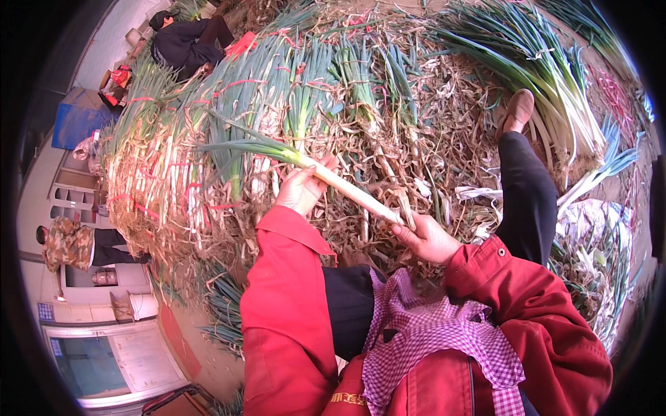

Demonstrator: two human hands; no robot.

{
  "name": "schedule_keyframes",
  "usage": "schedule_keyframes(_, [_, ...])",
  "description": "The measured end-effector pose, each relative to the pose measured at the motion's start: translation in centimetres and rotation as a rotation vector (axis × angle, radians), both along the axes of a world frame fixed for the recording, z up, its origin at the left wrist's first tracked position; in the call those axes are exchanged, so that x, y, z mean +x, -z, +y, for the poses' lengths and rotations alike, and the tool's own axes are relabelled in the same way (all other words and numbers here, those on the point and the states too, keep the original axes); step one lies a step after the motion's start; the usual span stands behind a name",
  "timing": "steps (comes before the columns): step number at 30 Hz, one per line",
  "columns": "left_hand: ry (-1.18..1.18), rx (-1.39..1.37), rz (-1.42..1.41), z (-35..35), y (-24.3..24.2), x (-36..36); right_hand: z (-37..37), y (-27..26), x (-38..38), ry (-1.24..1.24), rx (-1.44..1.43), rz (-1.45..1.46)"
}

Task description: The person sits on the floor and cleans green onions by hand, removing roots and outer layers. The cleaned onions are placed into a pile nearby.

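Note:
One large green onion slants across the middle, held in both hands above a litter of dry husks. My left hand grips its stalk just below the green leaves, which point to the upper left. At the lower right end, my right hand pinches the root end along with a strip of dry, brown outer leaf. The white shaft between the hands looks bare and smooth. Part of the root end is hidden by the right fingers.
Bundles of green onions tied with red strips lie to the left and ahead. A loose heap rests at the right beyond my shoe. A white plastic sack is nearby. Two people are at the left.

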State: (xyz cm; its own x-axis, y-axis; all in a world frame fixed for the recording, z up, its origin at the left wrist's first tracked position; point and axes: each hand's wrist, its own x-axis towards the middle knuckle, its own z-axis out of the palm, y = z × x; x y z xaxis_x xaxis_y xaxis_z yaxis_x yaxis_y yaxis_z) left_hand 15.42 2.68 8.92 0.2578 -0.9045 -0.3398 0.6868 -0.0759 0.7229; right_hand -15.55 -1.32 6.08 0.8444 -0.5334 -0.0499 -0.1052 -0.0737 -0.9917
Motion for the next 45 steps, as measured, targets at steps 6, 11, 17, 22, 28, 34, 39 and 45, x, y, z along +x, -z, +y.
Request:
schedule_keyframes(6, [-0.048, 0.016, 0.082, -0.1, 0.9, 0.9, -0.2, -0.5, 0.2, 0.039, -0.577, 0.115])
schedule_keyframes(11, [-0.177, 0.080, 0.083, -0.8, -0.6, -1.0, -0.2, -0.1, 0.3, 0.062, -0.588, 0.131])
schedule_keyframes(17, [-0.132, 0.277, -0.067, 1.1, 1.5, -5.7, -1.5, 0.6, 0.5, 0.077, -0.472, 0.176])
schedule_keyframes(22, [0.294, 0.354, -0.576, 4.1, 3.4, -9.3, -2.1, 0.5, 0.8, 0.083, -0.256, 0.151])
schedule_keyframes(28, [1.452, -0.110, -1.191, 6.5, 0.6, -17.5, -2.9, 0.6, 0.8, 0.102, -0.012, 0.135])
schedule_keyframes(34, [0.510, 0.288, -0.206, 2.6, 0.8, -4.3, -1.8, 0.5, 0.5, 0.041, 0.332, -0.048])
schedule_keyframes(39, [-0.167, 0.133, -0.025, 1.4, 2.0, -1.3, -0.4, 0.3, 0.4, -0.098, 0.593, -0.015])
schedule_keyframes(45, [-0.106, -0.069, -0.235, 2.2, -0.3, -2.4, -2.4, 0.5, 0.1, 0.029, 1.087, 0.121])
